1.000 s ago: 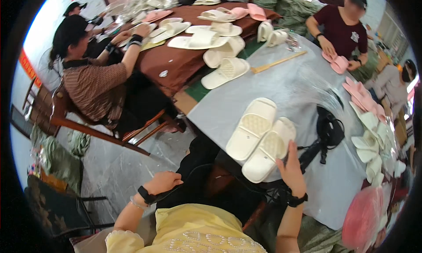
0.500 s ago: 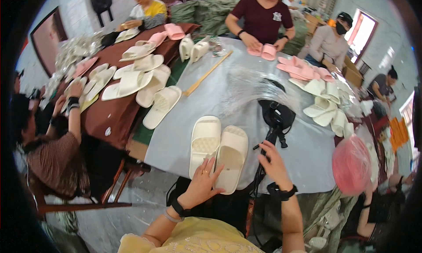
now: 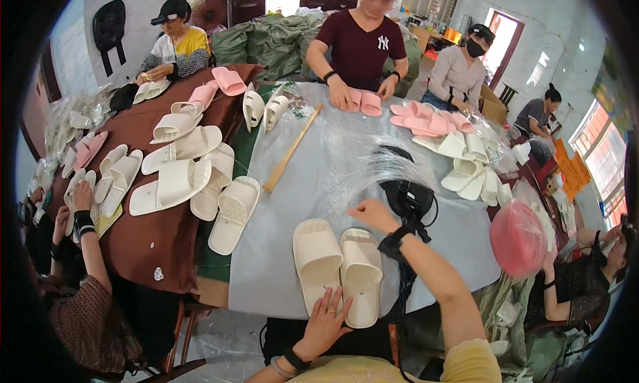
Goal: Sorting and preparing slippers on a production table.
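Left hand [image 3: 326, 320], fingers spread flat, rests on near ends of two cream foam slippers [image 3: 338, 271] lying side by side on grey table [image 3: 279, 250], long axes pointing away. Right hand [image 3: 373, 214], loosely open, hovers beyond them near black corded tool [image 3: 409, 198].

White walls [image 3: 532, 10], bright windows [image 3: 602, 160], grey-covered table [image 3: 319, 163], brown table [image 3: 150, 230]

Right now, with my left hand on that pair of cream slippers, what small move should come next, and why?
Probably carry the right hand a little further to the clear plastic bags. The left hand pins the pair of cream slippers side by side at the table edge, and the right is empty, reaching just short of the bags.
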Available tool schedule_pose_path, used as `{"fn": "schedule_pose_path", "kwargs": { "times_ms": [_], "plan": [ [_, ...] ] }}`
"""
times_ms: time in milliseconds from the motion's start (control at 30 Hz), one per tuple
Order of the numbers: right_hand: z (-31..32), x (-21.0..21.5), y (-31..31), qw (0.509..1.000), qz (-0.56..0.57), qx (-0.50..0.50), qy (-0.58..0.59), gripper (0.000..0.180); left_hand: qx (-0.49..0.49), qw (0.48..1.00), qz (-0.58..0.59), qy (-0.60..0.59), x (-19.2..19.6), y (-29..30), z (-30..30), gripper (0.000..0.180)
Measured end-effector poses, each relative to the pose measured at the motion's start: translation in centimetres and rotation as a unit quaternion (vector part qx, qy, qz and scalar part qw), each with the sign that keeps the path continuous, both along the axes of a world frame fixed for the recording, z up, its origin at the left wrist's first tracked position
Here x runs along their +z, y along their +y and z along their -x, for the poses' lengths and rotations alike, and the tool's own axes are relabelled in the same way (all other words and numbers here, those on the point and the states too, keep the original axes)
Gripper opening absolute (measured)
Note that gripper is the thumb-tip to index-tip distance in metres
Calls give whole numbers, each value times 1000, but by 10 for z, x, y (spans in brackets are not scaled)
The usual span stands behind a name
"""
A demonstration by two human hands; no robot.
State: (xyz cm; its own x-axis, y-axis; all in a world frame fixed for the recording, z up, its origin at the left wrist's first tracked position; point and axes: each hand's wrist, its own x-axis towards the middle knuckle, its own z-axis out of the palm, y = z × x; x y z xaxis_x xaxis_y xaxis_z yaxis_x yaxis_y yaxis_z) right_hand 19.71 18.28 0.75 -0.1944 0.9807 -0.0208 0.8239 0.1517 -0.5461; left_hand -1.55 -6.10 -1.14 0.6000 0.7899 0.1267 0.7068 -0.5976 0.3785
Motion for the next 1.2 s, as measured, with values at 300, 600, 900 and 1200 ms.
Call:
{"fn": "schedule_pose_path", "kwargs": {
  "times_ms": [300,600,900,1200],
  "plan": [
    [22,23,-53,985,49,158,53,26,-3,1000,-15,11,-1,0,2,77],
    [7,105,-245,855,213,441,169,20,-1,836,349,-423,49,-7,6,39],
    [-31,49,-292,844,412,254,232,21,-19,492,456,-741,86,1,43,35],
    [-67,23,-297,870,395,120,270,19,277,616,310,-669,74,-11,80,32]
  ]
}}
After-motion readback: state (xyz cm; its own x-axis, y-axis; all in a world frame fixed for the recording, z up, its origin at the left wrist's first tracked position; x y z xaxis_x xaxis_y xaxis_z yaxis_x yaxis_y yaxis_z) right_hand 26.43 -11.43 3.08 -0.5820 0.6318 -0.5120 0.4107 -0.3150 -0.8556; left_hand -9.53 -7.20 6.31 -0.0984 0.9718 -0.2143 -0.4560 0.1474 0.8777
